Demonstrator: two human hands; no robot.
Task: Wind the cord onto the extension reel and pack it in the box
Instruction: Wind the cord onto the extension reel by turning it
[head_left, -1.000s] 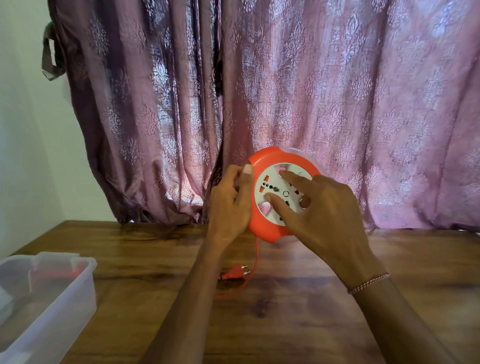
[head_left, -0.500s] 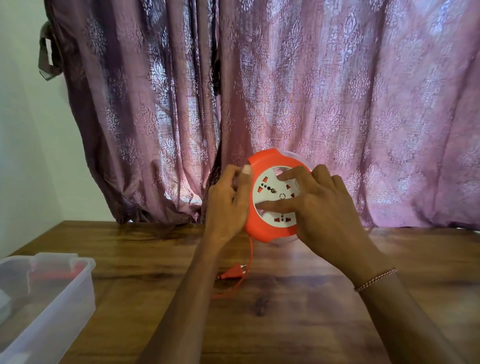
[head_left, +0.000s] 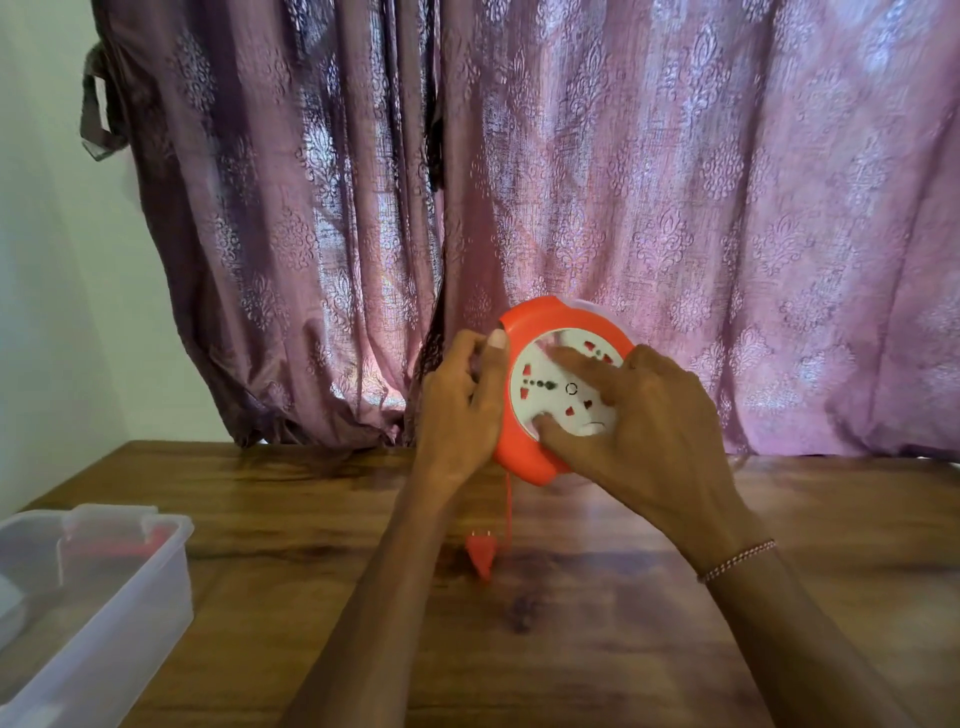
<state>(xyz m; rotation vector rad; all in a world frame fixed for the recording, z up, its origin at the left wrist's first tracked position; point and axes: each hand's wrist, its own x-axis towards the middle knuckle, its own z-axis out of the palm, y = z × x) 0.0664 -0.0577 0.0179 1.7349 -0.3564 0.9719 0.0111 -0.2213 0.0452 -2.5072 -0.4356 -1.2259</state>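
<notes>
The box (head_left: 98, 597) is cut off by the left and bottom edges, its red contents blurred behind frosted plastic; the right hand (head_left: 649, 431) covers part of the reel (head_left: 524, 457) face, and the cord (head_left: 508, 512) and plug (head_left: 480, 553) are motion-blurred.

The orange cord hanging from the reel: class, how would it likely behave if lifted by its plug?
The orange cord hangs slack below the reel, so it is probably floppy. It looks thin, so likely light. The plug at its end would probably swing.
</notes>
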